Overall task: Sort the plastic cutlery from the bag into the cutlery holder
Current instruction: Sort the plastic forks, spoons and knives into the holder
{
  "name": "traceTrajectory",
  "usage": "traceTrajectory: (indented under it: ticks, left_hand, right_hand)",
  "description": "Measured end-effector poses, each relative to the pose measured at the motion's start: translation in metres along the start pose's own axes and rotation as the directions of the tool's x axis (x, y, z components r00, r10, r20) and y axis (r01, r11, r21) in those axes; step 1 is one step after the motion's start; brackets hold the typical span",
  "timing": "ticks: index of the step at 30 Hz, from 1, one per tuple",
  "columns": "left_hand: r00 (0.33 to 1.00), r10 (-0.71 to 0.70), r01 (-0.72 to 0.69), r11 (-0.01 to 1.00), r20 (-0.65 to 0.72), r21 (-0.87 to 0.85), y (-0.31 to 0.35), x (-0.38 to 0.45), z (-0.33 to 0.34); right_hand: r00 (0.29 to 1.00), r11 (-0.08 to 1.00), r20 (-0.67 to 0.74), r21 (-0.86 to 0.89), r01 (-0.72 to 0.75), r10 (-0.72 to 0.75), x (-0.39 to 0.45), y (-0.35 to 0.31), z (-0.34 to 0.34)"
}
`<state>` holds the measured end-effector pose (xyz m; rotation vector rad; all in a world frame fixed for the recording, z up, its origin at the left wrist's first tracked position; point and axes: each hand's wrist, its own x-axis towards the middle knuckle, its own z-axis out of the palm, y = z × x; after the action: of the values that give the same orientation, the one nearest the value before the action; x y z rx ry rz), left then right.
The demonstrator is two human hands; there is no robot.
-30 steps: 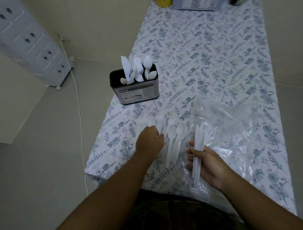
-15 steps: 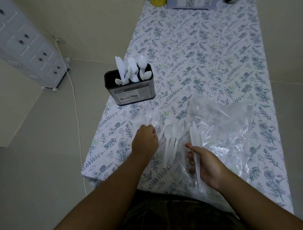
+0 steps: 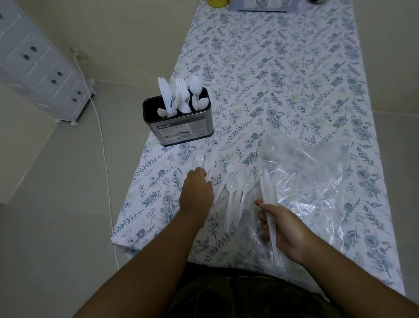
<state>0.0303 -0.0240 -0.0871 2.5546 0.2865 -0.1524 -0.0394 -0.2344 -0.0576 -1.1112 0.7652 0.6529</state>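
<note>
A black and steel cutlery holder (image 3: 181, 131) stands near the table's left edge, with white plastic knives, forks and spoons upright in its compartments. My right hand (image 3: 286, 229) grips a bunch of white plastic knives (image 3: 267, 195) over the clear plastic bag (image 3: 317, 172). Loose white spoons and a fork (image 3: 233, 193) lie on the cloth between my hands. My left hand (image 3: 196, 195) is curled over more white cutlery (image 3: 199, 162) lying to the left; its fingertips are hidden, so whether it holds a piece is unclear.
The long table wears a floral cloth (image 3: 283, 79). A yellow object (image 3: 218, 2) and a box (image 3: 263, 4) stand at the far end. A white drawer unit (image 3: 40, 75) and a white cable (image 3: 102, 140) are on the floor to the left.
My left hand has shifted slightly forward over the left pile of cutlery. My right hand has kept hold of the knives, with their handles sliding lower in the palm.
</note>
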Motion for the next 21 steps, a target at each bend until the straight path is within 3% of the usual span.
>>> traceTrajectory:
  ticks: [6, 11, 15, 18, 21]
  left_hand:
    - [0.99, 0.142, -0.143, 0.98, 0.016, 0.141, -0.002, 0.007, 0.002]
    - [0.997, 0.05, -0.058, 0.983, 0.051, 0.173, -0.005, 0.014, 0.005]
    - [0.996, 0.011, -0.029, 0.976, 0.086, 0.214, -0.001, 0.019, 0.007]
    - [0.998, -0.007, -0.003, 0.99, 0.069, 0.14, 0.008, 0.008, -0.002]
    - [0.997, 0.048, -0.043, 0.995, 0.059, -0.087, 0.022, -0.02, -0.012]
  right_hand:
    - [1.0, 0.998, 0.022, 0.057, -0.014, 0.013, -0.002, -0.004, 0.001]
    - [0.998, 0.988, 0.058, 0.155, -0.02, 0.011, -0.002, -0.005, -0.001]
    - [0.997, 0.991, 0.077, 0.133, -0.017, 0.007, -0.003, -0.004, 0.0]
    - [0.999, 0.99, 0.053, 0.138, -0.009, 0.001, -0.001, -0.005, 0.002]
    - [0.999, 0.988, 0.034, 0.149, 0.028, -0.034, 0.001, -0.008, 0.002]
